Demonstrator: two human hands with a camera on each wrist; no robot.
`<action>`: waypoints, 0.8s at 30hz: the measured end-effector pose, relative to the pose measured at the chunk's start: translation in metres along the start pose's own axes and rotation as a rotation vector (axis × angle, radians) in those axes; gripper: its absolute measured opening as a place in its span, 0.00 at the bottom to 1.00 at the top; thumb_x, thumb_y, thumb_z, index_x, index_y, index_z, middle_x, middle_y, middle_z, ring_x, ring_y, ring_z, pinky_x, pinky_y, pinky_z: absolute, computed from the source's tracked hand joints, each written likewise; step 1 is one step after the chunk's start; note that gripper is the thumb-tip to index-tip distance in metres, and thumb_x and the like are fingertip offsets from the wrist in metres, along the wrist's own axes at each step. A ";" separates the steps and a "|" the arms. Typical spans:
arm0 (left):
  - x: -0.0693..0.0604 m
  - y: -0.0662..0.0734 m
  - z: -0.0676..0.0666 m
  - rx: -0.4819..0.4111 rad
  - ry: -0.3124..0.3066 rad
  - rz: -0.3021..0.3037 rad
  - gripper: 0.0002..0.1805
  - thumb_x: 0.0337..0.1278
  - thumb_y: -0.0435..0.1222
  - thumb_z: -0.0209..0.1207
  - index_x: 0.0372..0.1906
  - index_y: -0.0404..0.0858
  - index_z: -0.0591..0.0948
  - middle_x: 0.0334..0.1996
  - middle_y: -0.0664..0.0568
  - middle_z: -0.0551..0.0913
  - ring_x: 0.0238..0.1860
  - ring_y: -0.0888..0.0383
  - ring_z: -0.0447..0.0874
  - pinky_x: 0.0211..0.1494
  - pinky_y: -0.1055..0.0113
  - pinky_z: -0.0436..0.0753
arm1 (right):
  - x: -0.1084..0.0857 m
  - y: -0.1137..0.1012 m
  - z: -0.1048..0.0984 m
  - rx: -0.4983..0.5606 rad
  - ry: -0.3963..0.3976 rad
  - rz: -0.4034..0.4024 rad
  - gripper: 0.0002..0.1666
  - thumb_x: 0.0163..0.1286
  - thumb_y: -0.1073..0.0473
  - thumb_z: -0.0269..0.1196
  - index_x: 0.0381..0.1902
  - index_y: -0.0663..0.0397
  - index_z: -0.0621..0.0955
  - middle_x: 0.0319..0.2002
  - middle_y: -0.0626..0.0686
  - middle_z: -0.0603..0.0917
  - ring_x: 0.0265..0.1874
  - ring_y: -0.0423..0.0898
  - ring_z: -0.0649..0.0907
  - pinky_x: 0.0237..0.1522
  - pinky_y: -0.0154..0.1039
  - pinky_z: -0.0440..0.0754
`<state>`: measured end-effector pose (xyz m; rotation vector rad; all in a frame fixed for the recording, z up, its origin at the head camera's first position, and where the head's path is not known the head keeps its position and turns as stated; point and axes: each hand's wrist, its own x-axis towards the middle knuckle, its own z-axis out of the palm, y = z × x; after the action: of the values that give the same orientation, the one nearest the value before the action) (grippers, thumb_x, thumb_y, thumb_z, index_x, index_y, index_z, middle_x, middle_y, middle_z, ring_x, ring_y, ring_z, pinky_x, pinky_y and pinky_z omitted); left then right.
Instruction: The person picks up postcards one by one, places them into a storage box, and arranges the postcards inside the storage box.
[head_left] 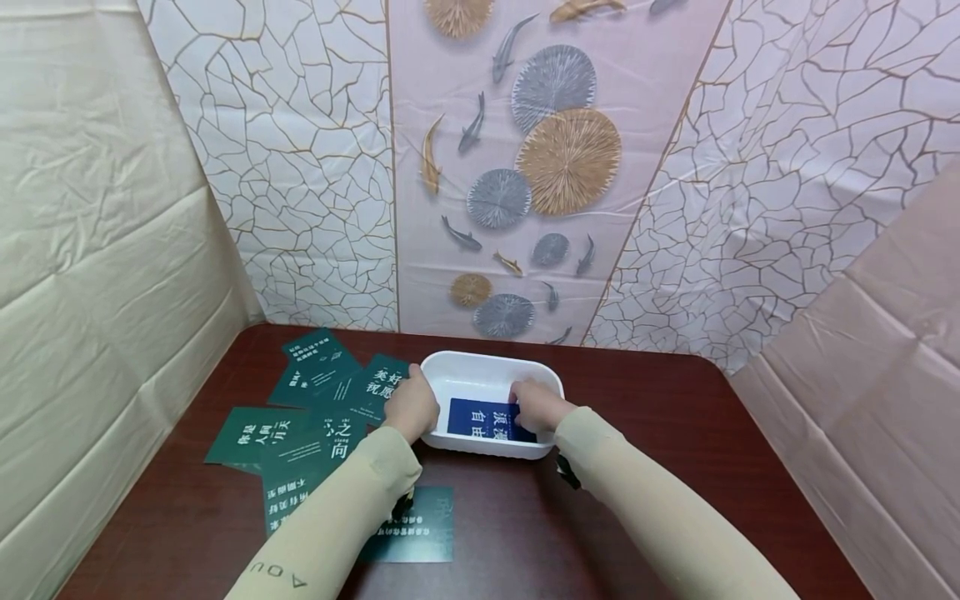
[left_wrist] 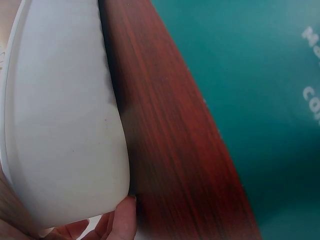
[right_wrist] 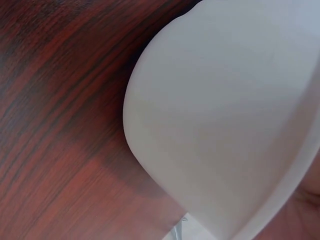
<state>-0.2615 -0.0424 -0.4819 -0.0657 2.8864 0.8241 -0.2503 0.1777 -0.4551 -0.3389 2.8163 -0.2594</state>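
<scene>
A white plastic basin (head_left: 491,364) sits on the dark red table, and its outer wall (left_wrist: 65,115) fills much of the left wrist view. My left hand (head_left: 412,406) grips the basin's left end, with fingertips (left_wrist: 125,215) curled at its lower edge. Over the right rim reaches my right hand (head_left: 540,406), its fingers bent down at a blue card (head_left: 476,419) with white characters inside the basin. The hand covers the card's right part, so the exact finger contact is hidden. In the right wrist view the basin wall (right_wrist: 215,100) hides most of that hand.
Several green cards with white writing lie overlapping on the left of the table, one card (head_left: 382,383) close beside the basin. Another green card (head_left: 427,525) lies near the left forearm. Patterned cloth (head_left: 495,250) hangs behind the table (head_left: 645,433).
</scene>
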 end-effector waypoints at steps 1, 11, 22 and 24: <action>0.000 0.000 0.000 0.001 0.000 0.000 0.41 0.54 0.31 0.61 0.70 0.29 0.53 0.41 0.35 0.78 0.40 0.42 0.82 0.39 0.46 0.80 | 0.000 0.000 0.000 0.000 -0.001 -0.002 0.12 0.63 0.65 0.66 0.44 0.61 0.79 0.35 0.53 0.75 0.37 0.49 0.74 0.49 0.48 0.73; 0.000 0.000 0.000 0.005 0.003 -0.004 0.39 0.55 0.31 0.61 0.68 0.29 0.54 0.41 0.35 0.78 0.39 0.43 0.82 0.39 0.46 0.80 | -0.001 0.000 0.000 0.031 -0.026 0.031 0.12 0.64 0.65 0.66 0.45 0.59 0.78 0.37 0.53 0.76 0.37 0.49 0.76 0.52 0.49 0.73; 0.000 0.001 0.001 0.008 0.005 -0.003 0.40 0.54 0.31 0.61 0.69 0.29 0.54 0.40 0.36 0.79 0.40 0.43 0.82 0.39 0.46 0.80 | -0.003 0.000 -0.001 0.019 -0.012 0.010 0.12 0.64 0.65 0.65 0.45 0.60 0.78 0.38 0.53 0.77 0.39 0.49 0.76 0.53 0.48 0.73; -0.001 0.001 0.001 0.008 0.005 0.001 0.39 0.55 0.31 0.61 0.69 0.29 0.54 0.40 0.36 0.79 0.40 0.43 0.82 0.39 0.46 0.80 | -0.003 -0.001 -0.001 0.020 -0.004 0.010 0.15 0.65 0.64 0.65 0.48 0.60 0.77 0.40 0.54 0.77 0.41 0.49 0.77 0.53 0.48 0.73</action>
<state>-0.2608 -0.0414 -0.4818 -0.0658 2.8938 0.8139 -0.2472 0.1780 -0.4534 -0.3199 2.8091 -0.2840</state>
